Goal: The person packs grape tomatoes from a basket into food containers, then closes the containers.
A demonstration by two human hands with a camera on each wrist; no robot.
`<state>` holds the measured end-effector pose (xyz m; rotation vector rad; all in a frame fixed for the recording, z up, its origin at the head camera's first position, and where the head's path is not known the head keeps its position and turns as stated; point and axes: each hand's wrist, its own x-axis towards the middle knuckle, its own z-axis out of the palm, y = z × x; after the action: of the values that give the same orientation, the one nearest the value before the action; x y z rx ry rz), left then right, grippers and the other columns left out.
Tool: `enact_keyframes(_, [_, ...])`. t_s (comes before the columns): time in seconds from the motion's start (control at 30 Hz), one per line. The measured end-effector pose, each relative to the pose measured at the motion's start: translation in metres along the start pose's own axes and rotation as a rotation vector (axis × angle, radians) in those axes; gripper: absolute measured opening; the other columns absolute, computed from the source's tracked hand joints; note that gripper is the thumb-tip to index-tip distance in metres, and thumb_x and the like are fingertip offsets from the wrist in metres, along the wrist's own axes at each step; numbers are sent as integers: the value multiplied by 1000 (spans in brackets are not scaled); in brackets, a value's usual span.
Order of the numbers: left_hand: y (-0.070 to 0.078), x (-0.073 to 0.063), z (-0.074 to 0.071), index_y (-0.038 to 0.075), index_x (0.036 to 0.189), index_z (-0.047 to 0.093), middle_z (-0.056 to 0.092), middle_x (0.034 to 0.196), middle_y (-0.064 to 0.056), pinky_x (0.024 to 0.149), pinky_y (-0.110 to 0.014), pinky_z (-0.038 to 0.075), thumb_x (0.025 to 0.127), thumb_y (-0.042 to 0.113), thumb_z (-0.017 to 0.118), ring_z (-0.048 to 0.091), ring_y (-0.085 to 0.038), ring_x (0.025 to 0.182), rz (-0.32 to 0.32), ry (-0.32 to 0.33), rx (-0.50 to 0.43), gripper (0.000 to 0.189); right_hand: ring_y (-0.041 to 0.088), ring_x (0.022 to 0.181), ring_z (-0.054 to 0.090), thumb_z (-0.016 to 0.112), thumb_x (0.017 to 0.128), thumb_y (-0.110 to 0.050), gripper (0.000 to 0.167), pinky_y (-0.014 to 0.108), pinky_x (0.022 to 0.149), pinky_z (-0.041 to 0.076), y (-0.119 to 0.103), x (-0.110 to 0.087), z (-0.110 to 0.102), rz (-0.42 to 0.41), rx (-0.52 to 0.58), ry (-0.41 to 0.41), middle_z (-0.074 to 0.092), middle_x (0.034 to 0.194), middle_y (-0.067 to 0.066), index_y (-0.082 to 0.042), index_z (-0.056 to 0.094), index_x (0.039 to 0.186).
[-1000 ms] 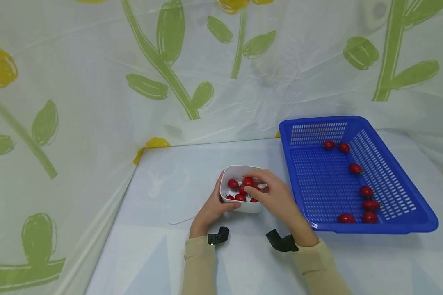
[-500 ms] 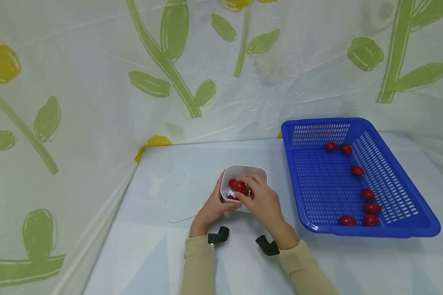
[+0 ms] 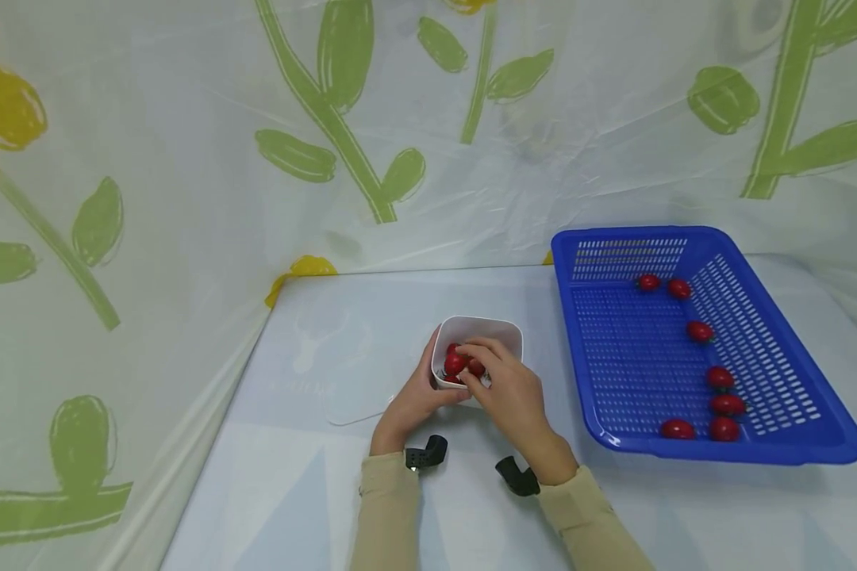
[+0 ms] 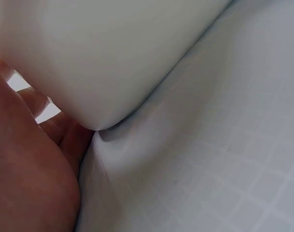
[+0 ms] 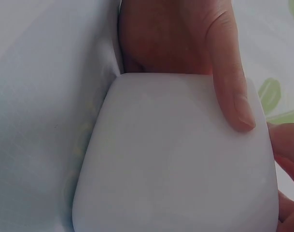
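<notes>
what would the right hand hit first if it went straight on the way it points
Beyond the red tomato the right hand seems to pinch, probably the wall of the white box nearest the left hand; depth is unclear, so other tomatoes might come first.

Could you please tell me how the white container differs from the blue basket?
The white container is much smaller than the blue basket. The container's outer walls are smooth and solid, while the basket's walls have many slots. The left hand grips the container, but no hand touches the basket. Both have rounded corners and hold red tomatoes.
</notes>
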<state>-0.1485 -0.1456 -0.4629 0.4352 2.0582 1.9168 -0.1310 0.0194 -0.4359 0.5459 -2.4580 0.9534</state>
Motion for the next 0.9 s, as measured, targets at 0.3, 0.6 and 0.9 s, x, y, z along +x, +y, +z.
enact_keyframes(0.3, [3, -2, 0, 33, 143, 2, 22, 142, -3, 89, -34, 40, 76, 18, 71, 33, -20, 121, -18, 14, 20, 97, 8, 72, 55, 75, 72, -19, 32, 21, 55, 44, 0, 0, -1, 2, 9, -11, 55, 110, -7, -20, 65, 103])
enact_keyframes(0.6, [2, -5, -2, 34, 143, 4, 24, 141, -2, 88, -35, 39, 75, 20, 72, 33, -23, 120, -24, 23, 10, 96, 7, 70, 52, 67, 79, -14, 26, 21, 56, 44, -9, 2, -10, 35, 166, -61, 53, 105, -8, -16, 64, 104])
enact_keyframes(0.9, [-2, -3, -1, 34, 143, 6, 26, 139, 0, 87, -34, 40, 75, 16, 71, 33, -24, 120, -25, 24, -5, 95, 4, 72, 50, 60, 85, -17, 23, 22, 59, 46, -16, 3, -29, 8, 196, -73, 55, 100, -7, -19, 61, 108])
